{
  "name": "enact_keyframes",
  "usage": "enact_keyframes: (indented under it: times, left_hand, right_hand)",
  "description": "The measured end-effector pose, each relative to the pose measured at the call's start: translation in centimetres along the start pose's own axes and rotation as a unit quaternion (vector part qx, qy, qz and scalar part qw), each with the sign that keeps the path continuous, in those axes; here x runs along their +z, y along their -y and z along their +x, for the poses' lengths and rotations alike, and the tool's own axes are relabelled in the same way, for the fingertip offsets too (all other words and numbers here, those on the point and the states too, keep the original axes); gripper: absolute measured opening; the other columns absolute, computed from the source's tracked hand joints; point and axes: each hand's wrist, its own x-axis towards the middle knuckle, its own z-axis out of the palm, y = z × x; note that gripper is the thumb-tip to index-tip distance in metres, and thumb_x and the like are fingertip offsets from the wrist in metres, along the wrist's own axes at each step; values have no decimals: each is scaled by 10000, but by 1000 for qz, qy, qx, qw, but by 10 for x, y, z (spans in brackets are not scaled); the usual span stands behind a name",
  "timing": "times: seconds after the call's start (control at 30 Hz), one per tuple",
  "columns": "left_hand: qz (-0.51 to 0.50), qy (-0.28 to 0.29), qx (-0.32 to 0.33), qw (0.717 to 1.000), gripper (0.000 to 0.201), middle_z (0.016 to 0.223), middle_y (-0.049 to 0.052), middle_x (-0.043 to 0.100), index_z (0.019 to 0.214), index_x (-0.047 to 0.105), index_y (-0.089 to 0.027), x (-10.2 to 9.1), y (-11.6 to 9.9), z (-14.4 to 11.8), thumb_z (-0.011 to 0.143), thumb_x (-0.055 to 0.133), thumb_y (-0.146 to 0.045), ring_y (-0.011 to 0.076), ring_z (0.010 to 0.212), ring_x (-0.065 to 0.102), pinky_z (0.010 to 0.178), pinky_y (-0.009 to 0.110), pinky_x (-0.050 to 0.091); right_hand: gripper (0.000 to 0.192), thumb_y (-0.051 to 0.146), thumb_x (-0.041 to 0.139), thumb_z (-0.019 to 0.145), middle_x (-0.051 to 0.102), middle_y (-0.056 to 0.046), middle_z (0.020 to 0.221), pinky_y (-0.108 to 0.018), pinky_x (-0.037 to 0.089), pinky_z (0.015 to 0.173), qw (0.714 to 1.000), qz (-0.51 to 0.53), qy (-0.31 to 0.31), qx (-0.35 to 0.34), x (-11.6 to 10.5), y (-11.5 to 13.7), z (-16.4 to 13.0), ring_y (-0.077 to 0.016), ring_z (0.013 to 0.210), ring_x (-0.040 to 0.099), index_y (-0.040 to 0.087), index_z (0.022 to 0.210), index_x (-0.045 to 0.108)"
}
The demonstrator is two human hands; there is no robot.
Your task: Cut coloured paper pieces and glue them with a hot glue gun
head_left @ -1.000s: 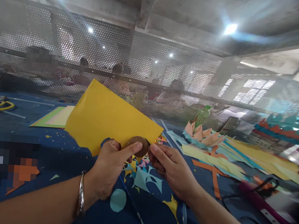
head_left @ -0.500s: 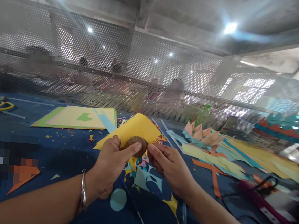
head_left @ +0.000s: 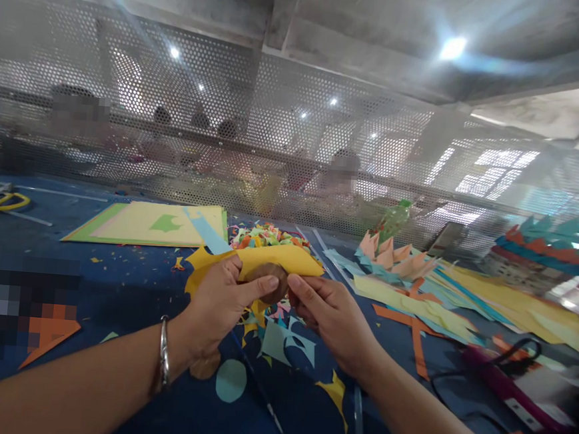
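My left hand (head_left: 217, 298) is closed, gripping a brown disc (head_left: 268, 270) against a sheet of yellow paper (head_left: 283, 259), its thumb pressed on the disc's face. The yellow paper bends over beyond the disc, and a ragged part hangs to the left. At the disc's right edge, my right hand (head_left: 330, 307) is pinched closed; what lies between its fingertips is hidden. Below the hands lie a light blue paper circle (head_left: 230, 381), a brown round piece (head_left: 205, 365) partly under my left wrist, and light blue paper with rounded cut-outs (head_left: 276, 339).
A heap of paper scraps (head_left: 273, 234) lies behind the hands. Stacked sheets (head_left: 133, 221) and scissors (head_left: 10, 204) are at left. On the right are folded paper points (head_left: 391, 255), paper strips (head_left: 417, 347), a purple power strip (head_left: 516, 395) and a green bottle (head_left: 394, 218). A perforated screen (head_left: 296, 137) stands behind.
The yellow paper has turned and folded lower, so its raised peak is gone and the scrap heap behind shows. Both hands keep nearly the same place.
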Motion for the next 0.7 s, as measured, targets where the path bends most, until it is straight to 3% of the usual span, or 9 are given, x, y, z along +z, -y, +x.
enact_keyframes:
  times: [0.3,0.53,0.7]
  left_hand:
    - [-8,20,-5,1000,212,816,53,713,837,677,-132,-6,2,6,650,747,-202,170,748,650,802,337,487]
    - [-51,46,-1,998,263,902,72,723,963,672,-150,-2,3,4,706,708,-190,195,832,659,839,347,481]
    - [-21,61,-10,998,294,919,76,717,1034,657,-169,0,1,1,747,676,-230,180,760,661,763,338,499]
  right_hand:
    - [436,536,490,852,210,94,454,-252,93,405,999,36,2,13,2,1,0,-73,412,141,188,588,493]
    - [433,535,487,851,204,96,438,-256,82,402,999,34,-2,19,4,0,0,-74,402,130,197,582,475]
    - [437,550,498,836,221,97,437,-254,78,399,998,53,-11,37,6,0,-1,-69,402,131,195,584,463]
